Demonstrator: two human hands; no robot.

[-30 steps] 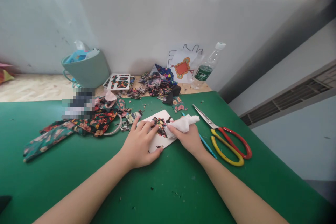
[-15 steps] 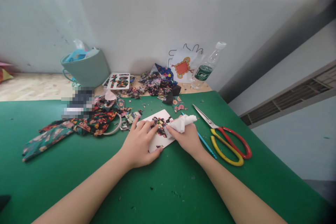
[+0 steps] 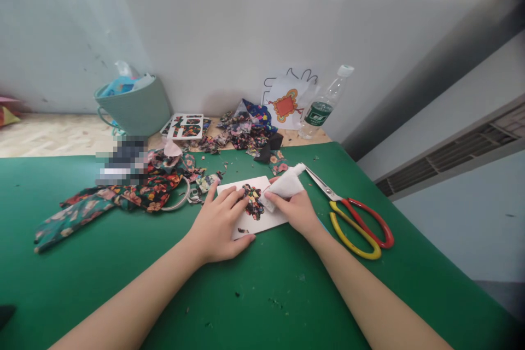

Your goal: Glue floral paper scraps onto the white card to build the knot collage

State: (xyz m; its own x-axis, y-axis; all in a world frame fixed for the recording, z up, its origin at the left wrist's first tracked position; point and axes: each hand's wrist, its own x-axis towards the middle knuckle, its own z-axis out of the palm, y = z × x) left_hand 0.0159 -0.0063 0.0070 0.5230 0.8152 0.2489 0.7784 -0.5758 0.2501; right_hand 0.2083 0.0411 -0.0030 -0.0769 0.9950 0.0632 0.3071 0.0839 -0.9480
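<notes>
My left hand (image 3: pixel 221 224) lies with fingers spread on the left side of a white card (image 3: pixel 268 220), thumb near its lower edge. A patch of dark floral fabric pieces (image 3: pixel 254 202) is on the card's middle, and a small dark scrap (image 3: pixel 243 231) sits near its lower left corner. Over the card's right part, my right hand (image 3: pixel 296 209) pinches a folded white tissue (image 3: pixel 287 184). The tissue's lower end reaches the card beside the fabric patch.
Red and yellow scissors (image 3: pixel 348 213) lie right of my right hand. Behind are fabric scraps (image 3: pixel 250 128), a bottle (image 3: pixel 322 109), a green basket (image 3: pixel 137 106) and a patterned card (image 3: pixel 186 126). Floral cloth (image 3: pixel 135 191) and a white ring (image 3: pixel 180 199) lie left.
The card has turned, its right part now lying further right and lower. My right hand has shifted slightly right with the tissue. My left hand has barely moved.
</notes>
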